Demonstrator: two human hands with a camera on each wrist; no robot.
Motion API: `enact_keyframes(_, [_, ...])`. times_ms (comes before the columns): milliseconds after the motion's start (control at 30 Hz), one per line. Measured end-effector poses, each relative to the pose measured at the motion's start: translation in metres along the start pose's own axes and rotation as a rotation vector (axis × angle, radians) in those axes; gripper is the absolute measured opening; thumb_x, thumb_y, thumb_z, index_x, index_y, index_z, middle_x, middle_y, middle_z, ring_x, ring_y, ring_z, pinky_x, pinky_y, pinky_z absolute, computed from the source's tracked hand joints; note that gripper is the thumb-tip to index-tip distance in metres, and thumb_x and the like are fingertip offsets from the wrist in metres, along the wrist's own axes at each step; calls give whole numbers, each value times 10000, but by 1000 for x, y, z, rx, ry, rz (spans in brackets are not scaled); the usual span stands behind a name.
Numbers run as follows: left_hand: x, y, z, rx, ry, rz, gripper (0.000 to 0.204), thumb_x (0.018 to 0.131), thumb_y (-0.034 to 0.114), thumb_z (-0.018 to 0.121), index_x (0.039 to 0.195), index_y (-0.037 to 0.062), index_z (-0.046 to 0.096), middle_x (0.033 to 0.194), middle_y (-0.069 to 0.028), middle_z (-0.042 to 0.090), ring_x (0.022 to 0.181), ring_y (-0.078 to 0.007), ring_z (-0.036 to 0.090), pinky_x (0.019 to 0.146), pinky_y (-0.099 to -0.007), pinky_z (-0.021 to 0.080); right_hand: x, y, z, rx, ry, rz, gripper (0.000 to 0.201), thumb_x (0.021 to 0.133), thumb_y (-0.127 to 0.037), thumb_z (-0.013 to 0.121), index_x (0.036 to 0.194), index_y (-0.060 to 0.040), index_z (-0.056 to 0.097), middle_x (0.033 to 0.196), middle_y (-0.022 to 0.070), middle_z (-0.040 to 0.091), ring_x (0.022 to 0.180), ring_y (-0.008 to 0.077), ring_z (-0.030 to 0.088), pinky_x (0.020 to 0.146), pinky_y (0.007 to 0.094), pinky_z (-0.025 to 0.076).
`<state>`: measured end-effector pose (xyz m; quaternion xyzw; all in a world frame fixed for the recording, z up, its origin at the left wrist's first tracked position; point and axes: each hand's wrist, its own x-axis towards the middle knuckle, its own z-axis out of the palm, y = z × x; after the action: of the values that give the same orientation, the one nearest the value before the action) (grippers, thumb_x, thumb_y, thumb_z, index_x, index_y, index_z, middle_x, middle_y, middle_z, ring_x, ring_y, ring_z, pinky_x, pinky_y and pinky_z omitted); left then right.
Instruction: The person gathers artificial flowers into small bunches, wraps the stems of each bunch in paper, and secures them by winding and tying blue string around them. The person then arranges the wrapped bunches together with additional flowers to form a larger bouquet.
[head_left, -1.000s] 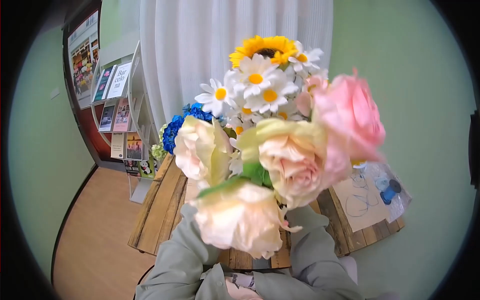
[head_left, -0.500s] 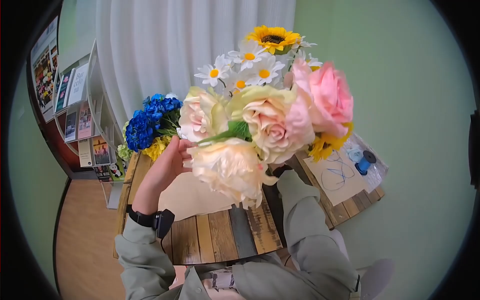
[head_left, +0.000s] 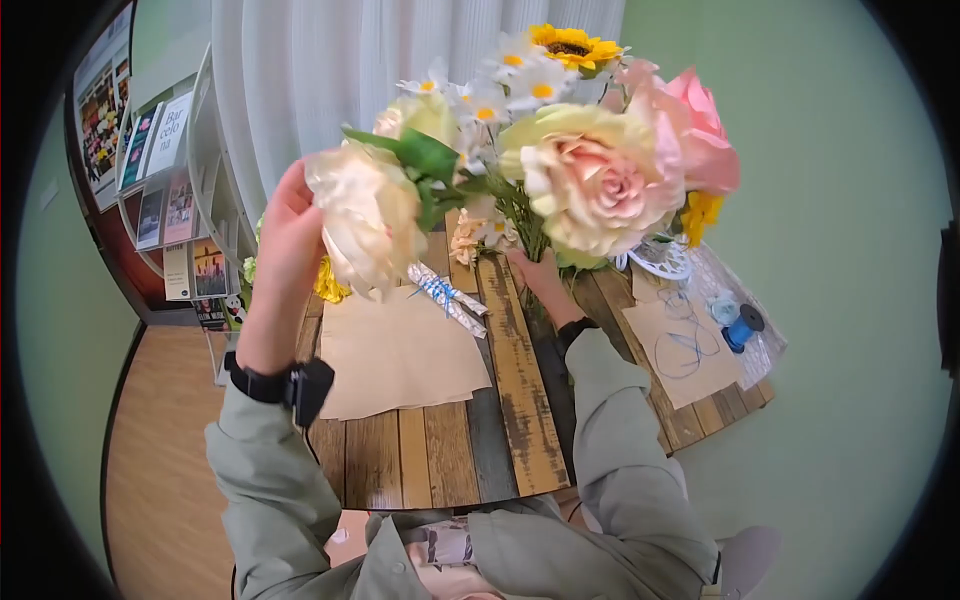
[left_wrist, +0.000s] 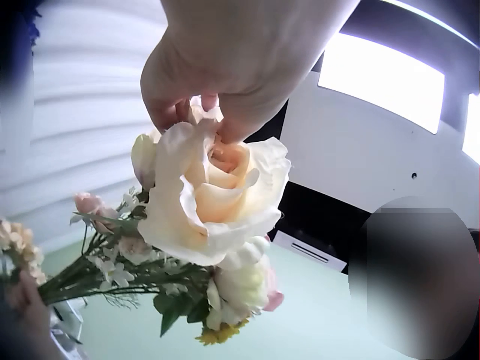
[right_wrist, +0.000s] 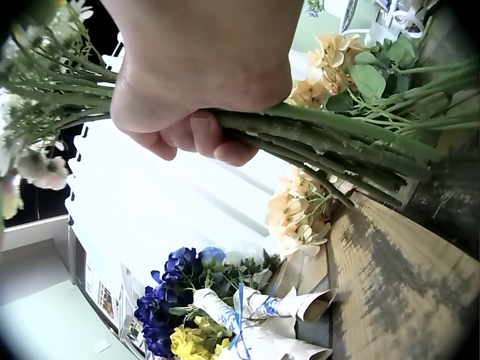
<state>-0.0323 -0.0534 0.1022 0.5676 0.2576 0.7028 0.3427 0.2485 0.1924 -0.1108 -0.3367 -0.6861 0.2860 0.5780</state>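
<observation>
My right hand (head_left: 543,282) grips a thick bunch of green flower stems (right_wrist: 322,142), its fingers curled round them above the table. The bouquet fans out above that hand: a sunflower (head_left: 575,47), white daisies (head_left: 540,85), a pink rose (head_left: 703,130) and a large blush rose (head_left: 605,185). On the bouquet's left side hangs a cream rose (head_left: 365,215), tilted outward. My left hand (head_left: 285,250) is at this rose's outer edge; in the left wrist view its thumb and fingers pinch the petals of the cream rose (left_wrist: 217,195). Part of the fingers is hidden behind petals.
Brown paper sheets (head_left: 400,350) lie on the wooden table (head_left: 440,460), beside paper-wrapped stems tied with blue ribbon (head_left: 440,292). Blue hydrangeas (right_wrist: 172,285) and peach flowers (right_wrist: 296,214) lie behind. At the right are a blue ribbon spool (head_left: 742,328) and a loose ribbon on paper.
My left hand has come up from below and taken hold of the cream rose, which has shifted left and up. The bouquet has opened out, and my right hand on the stems now shows.
</observation>
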Motion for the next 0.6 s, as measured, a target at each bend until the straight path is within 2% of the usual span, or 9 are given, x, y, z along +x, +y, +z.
enact_keyframes(33, [8,-1,-7,2,0,-3,376,831,-27,548,1201,-20,479,1101,-103,600,1010,-166,599,856,-287,495,-4,-22,1,47,16,73,166,842,-212,643,782,-82,560,608,-14,548,431,96,442,421,267,381])
enact_keyframes(100, [21,0,-14,210,49,81,388,835,-18,564,1215,-1,482,1135,-90,584,1030,-154,581,872,-274,474,-7,-47,1,24,61,162,237,814,-234,666,729,-32,575,595,35,560,440,123,460,457,303,396])
enact_keyframes(167, [9,24,14,570,227,468,341,862,8,548,1195,-13,483,1173,-91,530,1098,-155,505,940,-274,399,-7,-57,3,-325,12,255,333,819,-288,646,776,42,626,625,110,611,609,228,603,617,362,468])
enact_keyframes(200, [1,35,28,692,219,688,348,854,15,564,1190,-15,481,1184,-98,525,1099,-164,503,936,-283,402,-7,-41,7,-357,35,95,318,808,-285,646,782,32,632,626,166,608,625,309,618,604,379,472])
enact_keyframes(233, [-6,44,41,812,207,905,356,846,21,580,1185,-18,480,1194,-104,519,1100,-173,501,933,-291,404,-8,-43,12,-350,29,97,318,808,-285,646,782,32,632,626,166,608,625,309,618,604,379,472])
enact_keyframes(333, [-20,50,80,1074,-4,911,445,745,61,694,1137,-5,494,1162,-177,519,1025,-279,541,888,-339,431,-14,-50,23,-364,33,99,307,788,-252,667,789,52,629,616,144,596,583,229,592,588,369,447])
enact_keyframes(433, [-3,36,84,1366,16,789,645,668,81,757,1221,6,432,1149,-196,522,1002,-325,558,853,-364,449,-18,-52,31,-380,50,29,320,779,-264,671,842,48,644,640,167,614,615,265,616,609,379,463])
enact_keyframes(500, [9,30,71,1497,110,698,773,639,88,771,1292,20,363,1105,-176,547,941,-332,572,804,-375,460,-20,-60,32,-361,65,64,255,768,-241,645,850,1,647,731,222,633,755,384,621,653,417,484])
enact_keyframes(600, [0,27,66,1510,62,557,811,635,73,752,1329,18,337,951,-150,586,831,-322,574,694,-388,473,-16,-66,28,-328,19,170,266,768,-234,637,866,13,641,753,227,638,747,373,631,665,407,485])
